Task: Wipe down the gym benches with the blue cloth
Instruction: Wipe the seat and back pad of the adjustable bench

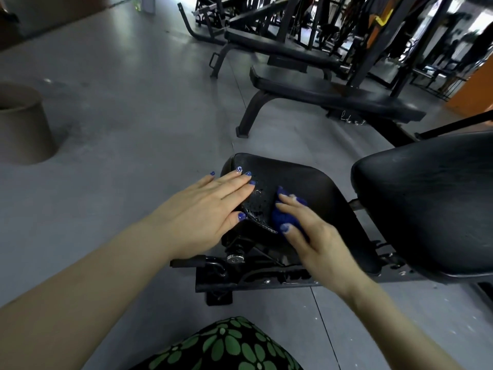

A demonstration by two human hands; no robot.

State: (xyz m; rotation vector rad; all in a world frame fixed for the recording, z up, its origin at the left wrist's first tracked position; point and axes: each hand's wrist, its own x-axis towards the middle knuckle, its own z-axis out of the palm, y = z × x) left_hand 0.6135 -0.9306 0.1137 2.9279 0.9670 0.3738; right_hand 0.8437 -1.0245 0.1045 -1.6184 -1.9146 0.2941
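Note:
A black padded bench seat (301,182) sits in front of me, wet with droplets near its left end. My left hand (205,209) lies flat on that left end, fingers straight, thumb on the seat's near edge. My right hand (314,236) holds a bunched blue cloth (282,217) against the seat, thumb and fingers curled round it. The bench's larger black back pad (426,204) lies to the right, its metal frame (253,276) below.
Two more black flat benches (333,97) (280,46) stand beyond on the grey floor, with racks and machines behind them. A brown round tub (24,124) sits at the left. My green flowered garment (226,345) shows at the bottom.

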